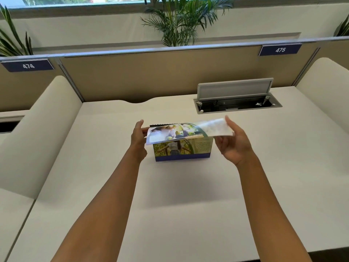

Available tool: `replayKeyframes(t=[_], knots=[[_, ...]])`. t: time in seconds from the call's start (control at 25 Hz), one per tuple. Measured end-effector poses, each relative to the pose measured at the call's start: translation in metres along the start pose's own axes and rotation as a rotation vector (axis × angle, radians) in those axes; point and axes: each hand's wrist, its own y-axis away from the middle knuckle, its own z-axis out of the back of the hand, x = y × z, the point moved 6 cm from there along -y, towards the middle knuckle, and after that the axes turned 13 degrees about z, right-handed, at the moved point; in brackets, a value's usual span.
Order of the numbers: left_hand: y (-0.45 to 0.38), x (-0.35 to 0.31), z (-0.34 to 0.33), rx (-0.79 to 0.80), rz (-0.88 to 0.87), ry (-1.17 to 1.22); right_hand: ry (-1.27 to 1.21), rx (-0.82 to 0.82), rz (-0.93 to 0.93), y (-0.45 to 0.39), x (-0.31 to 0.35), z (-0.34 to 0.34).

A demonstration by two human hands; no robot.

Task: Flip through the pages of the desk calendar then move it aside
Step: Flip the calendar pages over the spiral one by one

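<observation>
A desk calendar with a blue base strip and a green photo page stands upright in the middle of the white desk. One page is lifted up, roughly level, and blurred at its right end. My left hand pinches the calendar's upper left corner near the spiral binding. My right hand holds the raised page's right edge between thumb and fingers.
An open cable box with its lid raised sits in the desk at the back right. A tan partition closes off the back, with number plates 474 and 475. Cream side dividers flank the desk. Plants stand behind the partition.
</observation>
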Motion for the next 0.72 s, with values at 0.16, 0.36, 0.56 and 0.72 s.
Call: replayKeyframes(t=[0.16, 0.36, 0.56, 0.72], knots=[[-0.002, 0.002, -0.004, 0.000, -0.029, 0.068, -0.180, 0.051, 0.004, -0.020, 0.010, -0.014], [-0.001, 0.003, -0.011, -0.025, -0.033, 0.088, -0.140, 0.060, 0.044, -0.038, 0.008, -0.020], [-0.004, 0.008, -0.014, -0.070, -0.064, 0.107, 0.162, -0.082, 0.193, -0.047, -0.006, 0.004], [-0.006, 0.009, -0.012, -0.095, -0.066, 0.128, 0.598, -0.380, 0.421, -0.039, -0.026, 0.036]])
